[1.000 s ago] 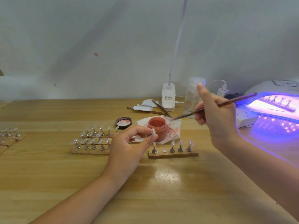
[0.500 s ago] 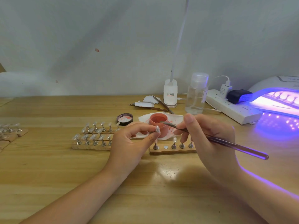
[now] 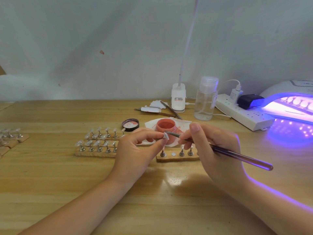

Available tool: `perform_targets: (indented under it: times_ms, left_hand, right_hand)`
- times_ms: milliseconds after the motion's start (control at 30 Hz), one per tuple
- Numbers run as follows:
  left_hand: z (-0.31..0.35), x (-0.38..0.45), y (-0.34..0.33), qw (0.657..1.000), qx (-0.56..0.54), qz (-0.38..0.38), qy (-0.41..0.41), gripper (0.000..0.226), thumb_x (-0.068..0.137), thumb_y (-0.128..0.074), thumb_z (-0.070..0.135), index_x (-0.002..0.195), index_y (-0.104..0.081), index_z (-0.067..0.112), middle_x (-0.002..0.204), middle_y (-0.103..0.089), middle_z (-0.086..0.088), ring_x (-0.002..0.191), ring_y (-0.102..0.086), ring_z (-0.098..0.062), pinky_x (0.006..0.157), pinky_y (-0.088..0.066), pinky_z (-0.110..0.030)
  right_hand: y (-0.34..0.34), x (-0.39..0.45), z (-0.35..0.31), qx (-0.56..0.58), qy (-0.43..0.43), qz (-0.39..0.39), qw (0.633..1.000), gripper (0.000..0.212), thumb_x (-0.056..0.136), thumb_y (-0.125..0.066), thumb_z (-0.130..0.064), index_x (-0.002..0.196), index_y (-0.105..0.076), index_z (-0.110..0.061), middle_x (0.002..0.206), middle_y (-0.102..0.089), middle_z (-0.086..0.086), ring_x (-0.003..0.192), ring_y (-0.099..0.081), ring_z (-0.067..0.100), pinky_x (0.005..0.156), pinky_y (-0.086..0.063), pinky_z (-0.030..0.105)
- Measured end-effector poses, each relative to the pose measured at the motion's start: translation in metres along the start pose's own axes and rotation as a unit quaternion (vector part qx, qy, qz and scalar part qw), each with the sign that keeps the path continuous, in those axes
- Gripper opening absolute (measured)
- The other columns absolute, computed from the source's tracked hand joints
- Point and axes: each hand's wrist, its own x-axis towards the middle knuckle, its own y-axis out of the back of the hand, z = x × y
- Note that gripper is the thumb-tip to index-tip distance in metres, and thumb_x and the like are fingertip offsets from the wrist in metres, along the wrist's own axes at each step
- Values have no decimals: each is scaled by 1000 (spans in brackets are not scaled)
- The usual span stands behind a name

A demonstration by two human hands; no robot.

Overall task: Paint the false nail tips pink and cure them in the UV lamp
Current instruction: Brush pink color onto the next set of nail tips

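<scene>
Both forearms reach in from the bottom edge and meet above the middle of the wooden table (image 3: pixel 50 184). The left hand (image 3: pixel 135 153) is raised with its palm turned inward, thumb and forefinger pinching one clear nail tip (image 3: pixel 166 135) at their ends; the other fingers curl loosely behind. The right hand (image 3: pixel 215 148) grips a brush (image 3: pixel 237 155) like a pen, its fingers bunched round the shaft, forefinger stretched along the top. The brush's fine end touches the held tip, and its purple handle slants off to the right, past the wrist.

Just behind the hands stands one open jar of pink gel (image 3: pixel 165 127) on a white wipe, with its lid (image 3: pixel 130 124) lying upturned beside it. Under the hands lies one wooden holder strip (image 3: pixel 176 157) with three metal stands showing and one bare round spot; more may be hidden by the right hand. To the left is a larger holder block (image 3: pixel 94 152) carrying roughly ten clear tips in two rows, though they overlap too much to count surely. At the right edge one UV lamp (image 3: pixel 291 106) glows violet, with a row of tips inside it. One clear bottle (image 3: pixel 205 99) and one power strip (image 3: pixel 243 116) stand near the wall.
</scene>
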Motion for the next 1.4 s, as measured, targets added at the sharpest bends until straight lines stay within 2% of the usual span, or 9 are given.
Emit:
perform_targets:
  times_ms: [167, 367, 567, 700, 867, 933, 1100, 1233, 1400]
  left_hand:
    - [-1, 0, 0, 1000, 7, -2, 5, 7, 68, -73, 18, 74, -72, 22, 77, -69, 1, 77, -59, -11, 68, -37, -8]
    - [2, 0, 0, 1000, 1, -2, 4, 10, 65, -70, 27, 74, -72, 23, 77, -69, 2, 76, -60, -9, 67, -38, -8]
    - [0, 0, 0, 1000, 8, 1, 7, 7, 68, -74, 18, 74, -72, 21, 77, -69, 0, 76, -59, -10, 67, -38, -7]
    - [2, 0, 0, 1000, -1, 4, -2, 9, 64, -70, 27, 73, -71, 25, 75, -69, 3, 75, -59, -10, 66, -38, -7]
    - [0, 0, 1, 1000, 8, 4, 5, 13, 69, -75, 12, 73, -72, 24, 76, -69, 2, 75, -59, -11, 66, -38, -8]
    - [0, 0, 1, 1000, 6, 5, 7, 14, 69, -75, 10, 73, -72, 23, 76, -69, 2, 74, -59, -10, 65, -38, -8]
    - [0, 0, 0, 1000, 2, 8, 11, 17, 70, -74, 7, 73, -72, 23, 75, -69, 3, 73, -58, -7, 64, -38, -7]
    - [2, 0, 1, 1000, -2, 9, 12, 22, 70, -74, 9, 70, -71, 31, 75, -70, 11, 72, -57, -3, 64, -38, -7]
    - [2, 0, 1, 1000, -7, 13, 21, 18, 70, -74, 11, 70, -72, 29, 76, -70, 7, 75, -59, -11, 65, -39, -11]
  right_hand:
    - [0, 0, 1, -12, -4, -2, 1000, 37, 90, -44, -28, 69, -68, -10, 63, -62, -12, 52, -60, 4, 49, -48, 20]
    - [-1, 0, 2, -17, -8, -3, 1000, 38, 89, -44, -28, 69, -69, -9, 62, -63, -9, 52, -61, 5, 50, -49, 25]
    - [0, -1, 1, -18, -10, -6, 1000, 38, 90, -44, -28, 69, -69, -10, 61, -64, -8, 53, -61, 5, 51, -49, 24]
    - [0, -1, 3, -21, -9, -4, 1000, 38, 90, -44, -28, 68, -69, -10, 59, -64, -3, 51, -60, 7, 49, -49, 26]
    - [-1, -1, 4, -15, -2, -1, 1000, 37, 90, -44, -27, 68, -68, -10, 58, -65, 1, 50, -60, 7, 49, -48, 28]
    - [-1, -2, 4, -6, -2, 2, 1000, 36, 90, -44, -27, 68, -68, -11, 58, -65, 2, 49, -59, 6, 48, -48, 27]
    - [0, -4, 3, 14, -3, 8, 1000, 35, 90, -45, -26, 66, -66, -12, 58, -64, -2, 48, -57, 2, 50, -44, 13]
    - [1, -5, 2, 43, -8, 13, 999, 46, 92, -44, -38, 64, -66, -9, 54, -63, 1, 47, -58, 3, 48, -46, 16]
    - [2, -3, 1, 52, -4, 30, 998, 34, 92, -40, -24, 66, -62, -21, 55, -60, -9, 48, -56, 2, 50, -44, 15]
